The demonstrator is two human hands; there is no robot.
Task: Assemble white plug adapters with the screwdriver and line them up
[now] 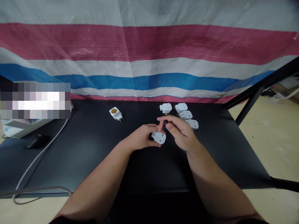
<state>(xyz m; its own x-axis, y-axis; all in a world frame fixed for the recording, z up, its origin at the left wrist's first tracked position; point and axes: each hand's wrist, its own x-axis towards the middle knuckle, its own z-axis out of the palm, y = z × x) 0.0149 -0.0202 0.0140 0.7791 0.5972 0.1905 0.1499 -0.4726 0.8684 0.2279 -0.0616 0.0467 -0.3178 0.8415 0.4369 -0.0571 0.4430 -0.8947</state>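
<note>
My left hand (pixel 144 137) is closed around the edges of a white plug-in device (pixel 159 138), its back with screw holes facing up. In my right hand (pixel 182 132) is a small screwdriver (pixel 164 125) with a dark handle, held upright between the fingers. The screwdriver's tip meets the device at a hole near its upper right. Beyond my right hand lie several similar white plug-in devices (pixel 165 108), backs up, prongs to the left. The nearest of them (pixel 193 124) is partly hidden by that hand. A small brass-coloured piece (pixel 166 114) sits just above my fingers.
One white plug device (pixel 115 114) with a round yellowish face lies left of centre on the black table (pixel 93 155). A black mouse (pixel 37 141) and a grey cable (pixel 44 149) are at the left. A striped tarp (pixel 130 68) hangs behind; a black metal frame (pixel 251 102) stands right.
</note>
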